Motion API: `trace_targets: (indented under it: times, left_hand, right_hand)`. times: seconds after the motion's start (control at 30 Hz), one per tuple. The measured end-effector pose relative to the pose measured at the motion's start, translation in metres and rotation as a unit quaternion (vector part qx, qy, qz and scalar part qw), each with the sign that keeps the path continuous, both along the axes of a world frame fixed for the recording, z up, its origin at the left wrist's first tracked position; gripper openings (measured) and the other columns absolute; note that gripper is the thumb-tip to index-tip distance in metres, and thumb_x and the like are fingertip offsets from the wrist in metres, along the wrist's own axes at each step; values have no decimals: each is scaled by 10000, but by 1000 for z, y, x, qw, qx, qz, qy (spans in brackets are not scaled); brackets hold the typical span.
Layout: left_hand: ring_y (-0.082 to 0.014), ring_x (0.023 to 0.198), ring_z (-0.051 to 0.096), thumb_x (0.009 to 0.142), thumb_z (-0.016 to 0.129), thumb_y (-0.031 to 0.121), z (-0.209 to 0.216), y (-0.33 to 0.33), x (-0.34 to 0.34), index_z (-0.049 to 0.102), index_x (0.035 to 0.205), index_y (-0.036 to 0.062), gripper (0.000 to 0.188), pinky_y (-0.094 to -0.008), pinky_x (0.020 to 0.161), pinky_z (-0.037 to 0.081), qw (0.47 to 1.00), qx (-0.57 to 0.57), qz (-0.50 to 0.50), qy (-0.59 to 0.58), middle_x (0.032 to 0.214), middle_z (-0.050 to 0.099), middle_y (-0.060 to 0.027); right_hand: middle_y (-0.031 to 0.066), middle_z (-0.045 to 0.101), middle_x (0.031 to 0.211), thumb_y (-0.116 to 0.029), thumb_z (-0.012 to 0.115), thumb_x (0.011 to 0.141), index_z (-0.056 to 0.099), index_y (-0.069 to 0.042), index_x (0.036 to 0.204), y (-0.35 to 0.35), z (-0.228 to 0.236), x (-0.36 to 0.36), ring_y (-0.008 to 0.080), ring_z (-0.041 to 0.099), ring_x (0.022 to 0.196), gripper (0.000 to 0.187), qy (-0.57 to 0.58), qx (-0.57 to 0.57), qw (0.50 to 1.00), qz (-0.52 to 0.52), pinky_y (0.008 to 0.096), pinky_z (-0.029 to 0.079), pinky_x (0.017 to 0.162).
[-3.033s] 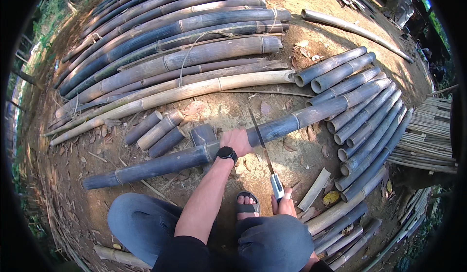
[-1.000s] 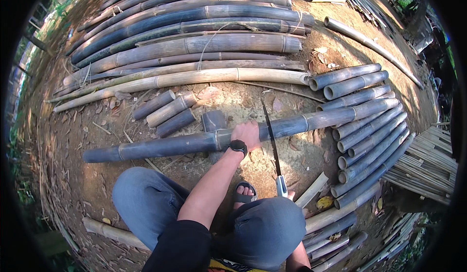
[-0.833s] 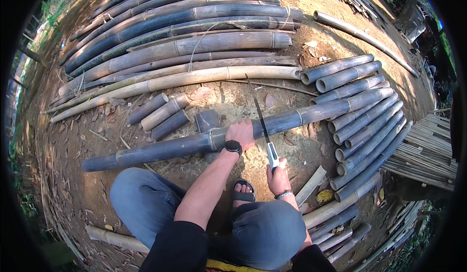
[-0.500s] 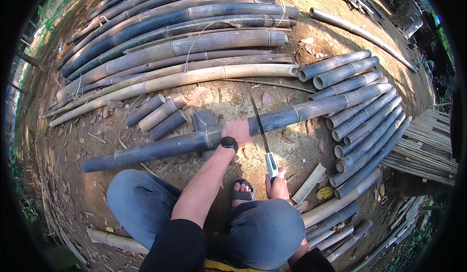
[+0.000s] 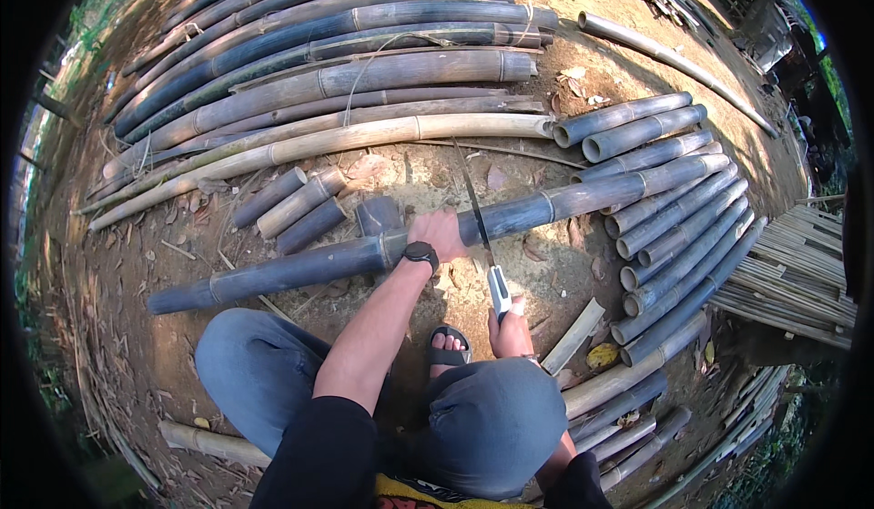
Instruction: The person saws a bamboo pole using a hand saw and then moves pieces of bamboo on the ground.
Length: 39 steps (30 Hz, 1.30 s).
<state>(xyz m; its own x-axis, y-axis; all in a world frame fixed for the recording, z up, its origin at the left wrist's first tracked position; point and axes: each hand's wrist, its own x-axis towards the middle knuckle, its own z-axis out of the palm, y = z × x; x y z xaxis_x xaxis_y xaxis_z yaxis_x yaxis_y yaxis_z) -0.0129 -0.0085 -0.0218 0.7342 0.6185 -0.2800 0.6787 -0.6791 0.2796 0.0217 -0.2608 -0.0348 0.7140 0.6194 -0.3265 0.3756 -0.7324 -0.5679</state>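
A long dark bamboo pole (image 5: 592, 195) lies crosswise before me, its right part over a stack of cut pieces and its left part passing by a short bamboo block (image 5: 378, 216). Wrapped over the pole near a node is my left hand (image 5: 435, 234), closed on it, with a black watch at the wrist. My right hand (image 5: 510, 331) grips the white and dark handle of a hand saw (image 5: 498, 290). The saw's thin blade crosses the pole just right of my left hand, its tip pointing away from me. Whether the blade has cut into the wall cannot be seen.
Long bamboo poles (image 5: 337, 76) lie in rows at the far side. Short cut pieces (image 5: 291, 208) rest left of centre. Dark cut lengths (image 5: 683, 227) are stacked at right, beside a slatted bamboo platform (image 5: 787, 277). A split piece (image 5: 574, 336) lies near my right hand.
The saw and my right hand have moved away from me, so the blade reaches farther past the pole. My left hand keeps its hold on the pole.
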Motion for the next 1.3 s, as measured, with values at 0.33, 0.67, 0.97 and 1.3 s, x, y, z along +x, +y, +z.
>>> trace_targets:
  times: [0.33,0.67,0.97,1.3]
  left_hand:
    - [-325,818,710,592,799,436,4,2,4,662,949,-8,586,-398,719,570,1000,-3,-10,-13,869,711,-203]
    - [-338,794,709,610,804,494,8,4,3,639,962,-39,660,-401,707,572,1000,-2,-21,-17,846,705,-210]
    - [-319,814,711,603,805,470,6,7,0,661,938,-24,613,-386,727,573,1000,-12,-3,-10,889,711,-196]
    - [-328,795,712,598,807,596,2,7,5,648,951,-37,742,-396,729,571,999,-21,-25,2,834,707,-203]
  right_hand:
    - [327,617,775,-212,583,946,376,42,1131,30,13,15,524,602,730,376,-9,36,998,44,559,455,622]
    - [319,615,726,-187,589,945,375,26,1120,30,14,14,516,607,694,350,-38,56,996,64,544,468,572]
    - [310,610,700,-193,573,956,365,35,1099,-7,32,-10,503,609,655,341,-31,34,998,51,540,466,535]
    - [352,619,759,-224,597,933,320,37,1140,-69,13,-13,530,620,758,433,93,-39,995,-22,574,469,609]
